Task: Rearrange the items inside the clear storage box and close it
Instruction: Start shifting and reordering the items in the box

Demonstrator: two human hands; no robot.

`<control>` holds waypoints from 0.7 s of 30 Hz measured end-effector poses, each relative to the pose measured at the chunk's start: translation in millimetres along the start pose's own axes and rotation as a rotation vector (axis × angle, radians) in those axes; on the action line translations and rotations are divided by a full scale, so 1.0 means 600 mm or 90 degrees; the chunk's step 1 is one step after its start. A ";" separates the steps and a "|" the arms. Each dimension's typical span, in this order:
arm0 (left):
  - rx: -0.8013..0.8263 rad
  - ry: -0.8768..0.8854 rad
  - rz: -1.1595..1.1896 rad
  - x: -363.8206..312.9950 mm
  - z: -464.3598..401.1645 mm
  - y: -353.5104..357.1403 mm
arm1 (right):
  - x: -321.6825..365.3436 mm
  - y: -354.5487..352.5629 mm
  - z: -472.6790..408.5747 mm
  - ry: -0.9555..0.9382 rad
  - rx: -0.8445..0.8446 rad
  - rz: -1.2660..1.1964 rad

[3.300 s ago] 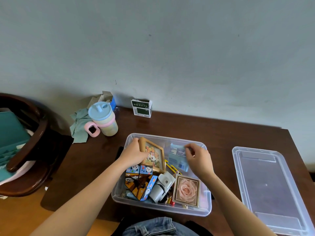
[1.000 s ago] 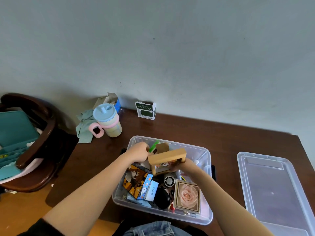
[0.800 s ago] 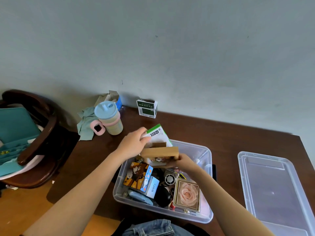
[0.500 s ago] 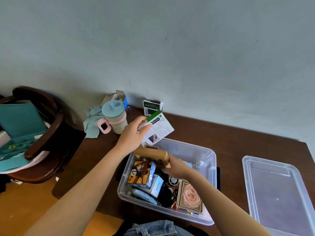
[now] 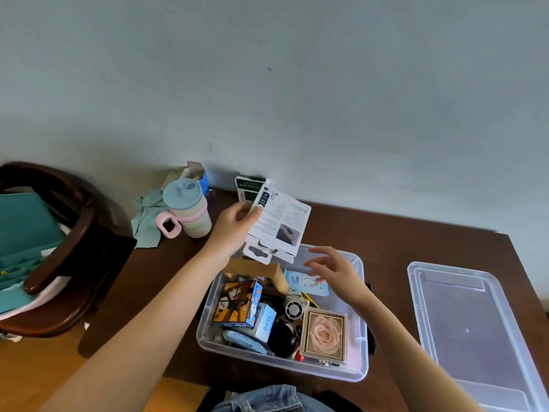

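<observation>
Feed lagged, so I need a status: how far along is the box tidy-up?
Midway. The clear plastic storage box is open and full. The left hand holds a white printed cardboard package above it; the right hand hovers open. The clear plastic lid lies on the table beside it: closing remains.

Clear glossy plastic storage box, matching clear plastic lid. White matt cardboard package. Dark polished wooden table. Crumpled teal cloth.
</observation>
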State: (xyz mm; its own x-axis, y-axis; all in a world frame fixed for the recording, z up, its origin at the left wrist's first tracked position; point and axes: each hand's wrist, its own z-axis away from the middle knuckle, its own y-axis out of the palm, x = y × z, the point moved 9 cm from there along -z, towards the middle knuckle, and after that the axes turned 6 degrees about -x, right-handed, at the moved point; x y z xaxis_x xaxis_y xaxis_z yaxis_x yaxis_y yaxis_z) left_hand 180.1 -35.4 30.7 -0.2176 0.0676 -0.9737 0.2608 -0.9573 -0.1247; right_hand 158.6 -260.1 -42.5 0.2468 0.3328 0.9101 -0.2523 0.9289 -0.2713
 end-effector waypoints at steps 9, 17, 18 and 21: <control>0.175 -0.258 0.002 0.077 0.049 0.123 | 0.046 -0.054 0.048 -0.186 -0.168 0.170; 0.277 -0.104 -0.199 0.046 0.049 0.156 | -0.004 -0.100 0.057 -0.043 -0.147 0.029; 0.298 -0.049 -0.232 0.041 0.050 0.162 | -0.005 -0.093 0.060 -0.033 -0.106 0.002; 0.346 0.056 -0.306 0.029 0.059 0.179 | -0.005 -0.073 0.068 -0.018 -0.008 -0.044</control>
State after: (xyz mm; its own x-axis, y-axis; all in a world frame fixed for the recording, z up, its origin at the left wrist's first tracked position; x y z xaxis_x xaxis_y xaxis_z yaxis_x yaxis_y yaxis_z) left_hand 171.1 -147.0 7.0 -0.1090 0.5165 -0.8493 -0.3528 -0.8189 -0.4527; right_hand 131.0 -308.5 -20.7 0.2367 0.2639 0.9351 -0.2232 0.9514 -0.2120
